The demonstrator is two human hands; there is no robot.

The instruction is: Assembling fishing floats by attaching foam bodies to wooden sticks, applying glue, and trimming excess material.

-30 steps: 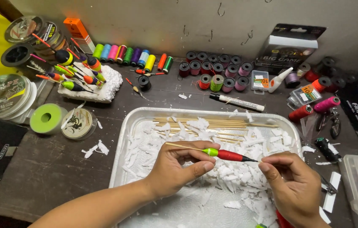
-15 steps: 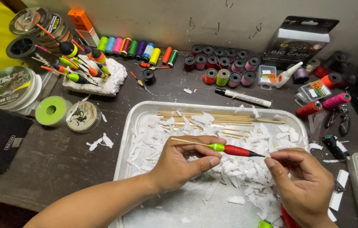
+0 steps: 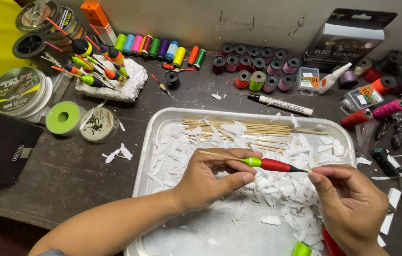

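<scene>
My left hand (image 3: 210,178) holds a fishing float (image 3: 267,164) with a green and red body on a thin wooden stick, level above the metal tray (image 3: 163,124). My right hand (image 3: 350,204) pinches at the float's dark pointed tip, fingers closed on it. The tray is full of white foam shavings (image 3: 286,189), and several thin wooden sticks (image 3: 258,129) lie along its far side.
Finished floats (image 3: 92,61) stand stuck in a white foam block at back left. Rows of coloured thread spools (image 3: 158,47) and dark spools (image 3: 258,66) line the back. A marker pen (image 3: 281,104), line reels (image 3: 18,90), green tape roll (image 3: 64,118) and a glue bottle (image 3: 334,78) lie around.
The view has shifted slightly. Both hands stay on the float over the tray; the right hand's fingers have closed in on its tip.
</scene>
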